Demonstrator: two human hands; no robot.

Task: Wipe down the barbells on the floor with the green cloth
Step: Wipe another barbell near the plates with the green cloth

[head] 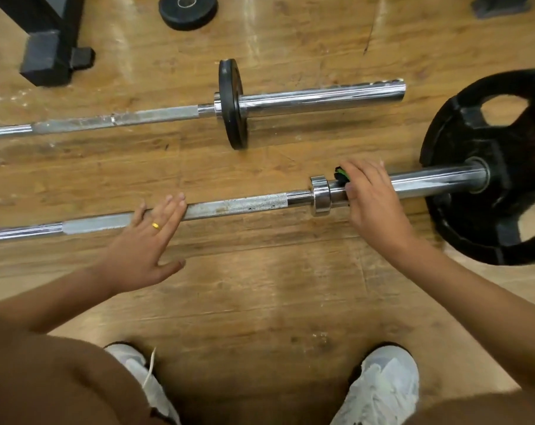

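The left hand [151,237] lies flat with straight, slightly spread fingers. The fingertips rest across the shaft of the near bar [238,205] and the thumb sticks out to the side over the floor [260,286]. A gold ring [156,225] sits on one finger. The right hand [372,197] is curled over the same bar's sleeve, just outside the collar [320,196]. It grips the cloth [341,176] against the metal. Only a small bunch of green and dark fabric shows past the fingers on the collar side; the rest is hidden under the palm.

The near bar runs from the left edge to the right, where a big plate [499,167] with cut-out grips sits at the end of the sleeve. The knurled part of its shaft between the hands looks spotted and dull.

The far bar [306,98] lies roughly parallel beyond it, well apart. It carries a small plate [231,102] standing on edge against its collar, and the rest of its sleeve is bare. A loose plate [188,9] lies flat on the floor at the top, near a black rack foot [51,47] at upper left.

At the bottom are two pale shoes [382,384], with brown-clad knees at either side.
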